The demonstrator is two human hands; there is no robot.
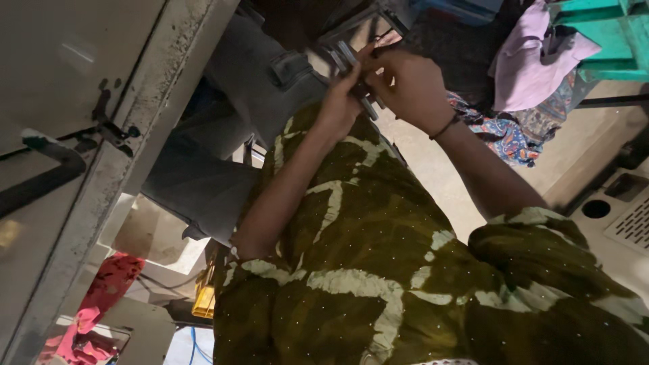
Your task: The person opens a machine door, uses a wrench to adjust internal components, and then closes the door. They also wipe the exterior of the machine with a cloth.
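Dim floor (433,169) and heaps of cloth fill the background as I look down past my green patterned dress (358,270). Both of my hands meet near the top of the view. My left hand (341,94) is curled tight on a small metal tool (348,64) with silver bars. My right hand (409,84) is closed on the same tool from the other side, and its fingers (382,57) press on the top part. A dark band (444,126) sits on that wrist.

Just past my hands is a shiny metal frame (365,27); I cannot tell what it belongs to. Grey cloth (257,88) lies beside my left hand. Beyond my right hand a pale purple cloth (534,61) hangs by a green stand (608,34), with a bright flowered cloth (503,132) under it.

Far from my left hand stands a worn white door (101,135) with a dark latch (111,125). Low down near it I see red cloth (108,284) and a yellow box (205,297), mostly hidden by my dress. A white grille (632,223) is cut off at the edge.
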